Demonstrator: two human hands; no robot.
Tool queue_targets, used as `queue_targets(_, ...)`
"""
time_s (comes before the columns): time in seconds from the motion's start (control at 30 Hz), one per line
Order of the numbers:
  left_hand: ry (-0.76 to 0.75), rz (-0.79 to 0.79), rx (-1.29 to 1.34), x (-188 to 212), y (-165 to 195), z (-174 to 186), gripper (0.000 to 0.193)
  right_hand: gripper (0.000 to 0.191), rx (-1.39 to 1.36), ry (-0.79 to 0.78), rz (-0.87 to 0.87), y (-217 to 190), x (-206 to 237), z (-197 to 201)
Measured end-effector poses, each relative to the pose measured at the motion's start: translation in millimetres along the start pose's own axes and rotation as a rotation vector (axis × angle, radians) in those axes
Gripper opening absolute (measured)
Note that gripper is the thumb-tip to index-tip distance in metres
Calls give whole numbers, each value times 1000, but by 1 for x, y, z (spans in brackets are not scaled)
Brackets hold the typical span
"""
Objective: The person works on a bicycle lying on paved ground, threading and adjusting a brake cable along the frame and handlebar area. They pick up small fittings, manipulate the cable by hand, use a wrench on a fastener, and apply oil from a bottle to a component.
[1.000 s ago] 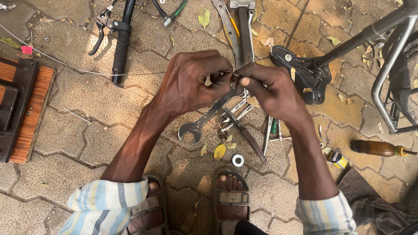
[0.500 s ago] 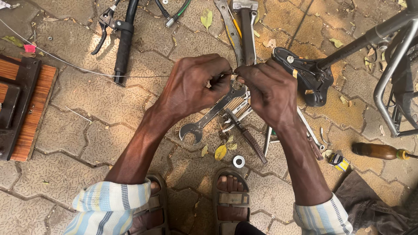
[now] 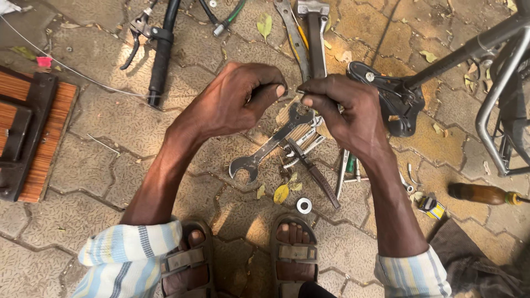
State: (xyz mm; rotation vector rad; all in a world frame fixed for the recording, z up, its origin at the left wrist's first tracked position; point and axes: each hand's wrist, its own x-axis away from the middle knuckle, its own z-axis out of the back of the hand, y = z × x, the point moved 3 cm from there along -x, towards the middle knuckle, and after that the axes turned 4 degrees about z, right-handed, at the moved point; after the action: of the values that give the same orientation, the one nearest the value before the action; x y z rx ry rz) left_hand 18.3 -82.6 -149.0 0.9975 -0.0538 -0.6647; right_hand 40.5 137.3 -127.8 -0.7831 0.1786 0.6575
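My left hand (image 3: 237, 105) and right hand (image 3: 345, 113) meet fingertip to fingertip, pinching small metal part (image 3: 298, 92), mostly hidden, held high for light. Below on paving: grey steel open-ended spanner (image 3: 265, 152), silver washer (image 3: 303, 205), wooden-handled screwdriver (image 3: 483, 193).

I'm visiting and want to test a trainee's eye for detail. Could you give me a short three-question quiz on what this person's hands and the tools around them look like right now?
1. True or false: the open-ended spanner lies on the paving below the hands.
2. Which thing lies nearest the sandalled right foot? A) a washer B) a wooden-handled tool C) a handlebar grip
3. What do the left hand and right hand do together?

Key
1. True.
2. A: the washer lies just ahead of the toes; the wooden-handled tool and handlebar grip lie farther off.
3. They meet fingertip to fingertip, pinching something too small to tell.
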Motion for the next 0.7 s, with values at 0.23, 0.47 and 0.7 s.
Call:
queue_targets(0.23, 125, -153, -462, 5, -2, -16, 44, 14, -24, -66, -79, 10, 4, -12)
queue_targets(0.47, 193, -171, -418, 4, 0, -32, 41, 12, -274, -209, -417, 15, -1, -10)
queue_targets(0.7, 119, -104, -276, 14, -21, 5, 19, 11, -156, -153, -134, 21, 0, -6)
